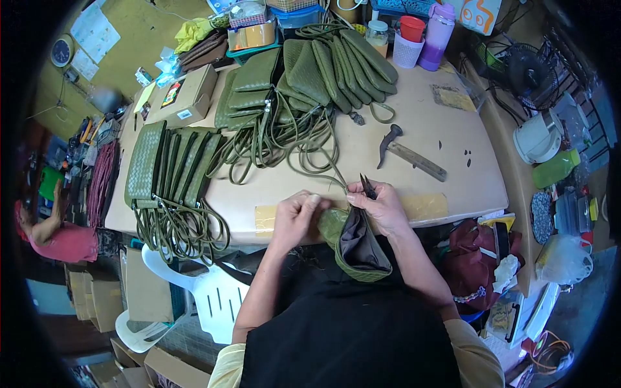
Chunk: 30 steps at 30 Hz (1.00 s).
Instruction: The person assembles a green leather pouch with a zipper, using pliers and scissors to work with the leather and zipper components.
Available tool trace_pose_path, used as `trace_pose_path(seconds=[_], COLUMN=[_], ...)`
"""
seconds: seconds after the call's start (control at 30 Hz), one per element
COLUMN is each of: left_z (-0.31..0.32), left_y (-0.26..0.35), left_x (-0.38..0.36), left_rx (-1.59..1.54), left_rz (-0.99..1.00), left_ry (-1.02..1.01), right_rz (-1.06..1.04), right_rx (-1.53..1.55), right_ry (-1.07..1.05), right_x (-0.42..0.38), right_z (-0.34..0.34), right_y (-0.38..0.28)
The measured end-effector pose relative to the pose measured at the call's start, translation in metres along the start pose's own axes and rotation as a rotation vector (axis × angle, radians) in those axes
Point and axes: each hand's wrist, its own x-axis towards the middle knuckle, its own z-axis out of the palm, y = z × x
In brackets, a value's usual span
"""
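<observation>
An olive-green bag (331, 226) with a dark grey lining (357, 236) hangs open at the table's front edge, close to my body. My right hand (383, 208) is closed on the bag's upper edge, where a thin green strap (333, 178) runs up onto the table. The same hand also holds a dark tool with two pointed tips, like thread snips (368, 187). Left of the bag, my left hand (295, 218) is closed in a pinch; what lies between its fingers, if anything, is too small to make out.
Stacks of green woven bags (310, 74) lie at the back, and more bags (171, 165) stand at the left with trailing straps. A hammer (413, 154) rests on the right. A white plastic chair (217, 301) stands below left. Another person (61, 236) is at far left.
</observation>
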Motion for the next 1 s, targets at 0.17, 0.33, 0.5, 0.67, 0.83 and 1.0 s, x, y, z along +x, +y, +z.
trace_pose_path(seconds=[0.17,0.33,0.5,0.67,0.83,1.0], left_z=[0.016,0.017,0.014,0.022,0.019,0.016], left_y=[-0.007,-0.002,-0.021,-0.014,0.000,-0.004], left_x=[0.012,0.024,0.025,0.023,0.020,0.020], left_rx=[-0.237,-0.637,-0.685,-0.638,-0.607,-0.640], left_rz=[0.242,-0.010,-0.145,0.031,0.006,-0.042], left_ry=[-0.019,-0.145,-0.096,-0.074,-0.057,-0.102], right_rz=[0.012,-0.144,-0.097,-0.317,-0.481,-0.392], right_rx=[0.094,-0.197,-0.111,-0.747,-0.774,-0.358], right_ry=[-0.021,0.066,0.174,0.032,0.096,0.089], right_x=[-0.004,-0.002,-0.003,-0.012,-0.010,0.006], right_z=[0.012,0.014,0.011,0.023,0.033,0.010], right_y=[-0.001,0.006,-0.005,-0.020,-0.016,0.009])
